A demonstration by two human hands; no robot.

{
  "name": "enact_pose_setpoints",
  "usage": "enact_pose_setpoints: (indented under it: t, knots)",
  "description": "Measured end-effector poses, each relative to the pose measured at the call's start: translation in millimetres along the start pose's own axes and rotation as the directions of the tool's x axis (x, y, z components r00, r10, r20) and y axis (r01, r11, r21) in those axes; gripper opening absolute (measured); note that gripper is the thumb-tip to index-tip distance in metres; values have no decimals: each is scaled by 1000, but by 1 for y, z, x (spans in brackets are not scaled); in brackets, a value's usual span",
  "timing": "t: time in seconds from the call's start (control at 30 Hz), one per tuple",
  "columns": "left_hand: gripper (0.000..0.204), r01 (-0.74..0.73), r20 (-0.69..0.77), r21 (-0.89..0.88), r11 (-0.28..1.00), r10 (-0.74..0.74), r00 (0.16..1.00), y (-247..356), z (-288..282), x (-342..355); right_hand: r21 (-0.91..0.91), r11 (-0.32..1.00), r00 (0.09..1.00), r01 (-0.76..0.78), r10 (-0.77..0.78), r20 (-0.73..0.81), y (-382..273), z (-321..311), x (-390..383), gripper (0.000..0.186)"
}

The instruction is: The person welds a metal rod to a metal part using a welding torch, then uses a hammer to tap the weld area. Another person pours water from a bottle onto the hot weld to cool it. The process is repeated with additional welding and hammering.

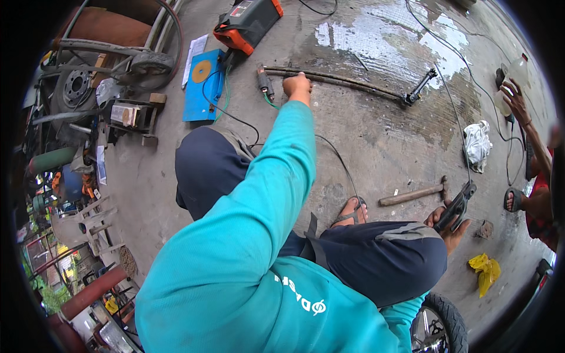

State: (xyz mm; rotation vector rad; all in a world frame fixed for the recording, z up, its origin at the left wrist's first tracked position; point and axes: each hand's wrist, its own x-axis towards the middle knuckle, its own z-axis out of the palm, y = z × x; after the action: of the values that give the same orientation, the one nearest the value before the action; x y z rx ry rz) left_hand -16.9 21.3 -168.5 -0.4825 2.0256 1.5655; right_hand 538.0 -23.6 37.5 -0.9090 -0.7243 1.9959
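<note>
My left hand (298,86) reaches forward at the end of a teal sleeve, its fingers closed round a long metal rod (347,82) lying on the concrete. A short upright-looking metal fitting (416,89) joins the rod's right end. Beside the left end lies a grey cylindrical piece (264,81) with a green wire. Beyond my right knee, my right hand (452,232) grips a black clamp-like electrode holder (458,206), from which a cable runs up the floor. A wooden-handled hammer (412,195) lies left of that hand.
An orange-black machine (250,25) and a blue box (203,87) stand front left. Cables cross the floor. At right are a white cloth (477,146), a yellow bag (485,273) and another person's hand (515,105) near a bottle. A wheel (444,323) is lower right.
</note>
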Motion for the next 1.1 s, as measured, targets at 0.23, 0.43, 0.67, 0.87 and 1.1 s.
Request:
enact_pose_setpoints:
  t: [0.23, 0.43, 0.67, 0.87, 1.1]
  knots:
    - [55, -70, -109, 461, 885, 135, 985, -1, 15, 66, 15, 998, 978, -59, 61, -199, 18, 20, -16, 81]
    - [45, -479, -23, 114, 870, 485, 874, 32, -15, -38, -162, 984, 954, -80, 28, -300, 14, 34, -10, 77]
    - [36, 5, 352, -787, 617, 442, 825, 54, 16, -113, -414, 904, 891, -108, -97, -444, 9, 61, 15, 45]
    - [41, 59, 419, -785, 617, 459, 784, 53, 6, -122, -778, 612, 906, -140, -237, -350, -15, 81, 7, 41]
    - [44, 16, 255, -802, 596, 319, 913, 72, 2, -140, -855, 502, 902, -134, -295, -315, -29, 91, -22, 43]
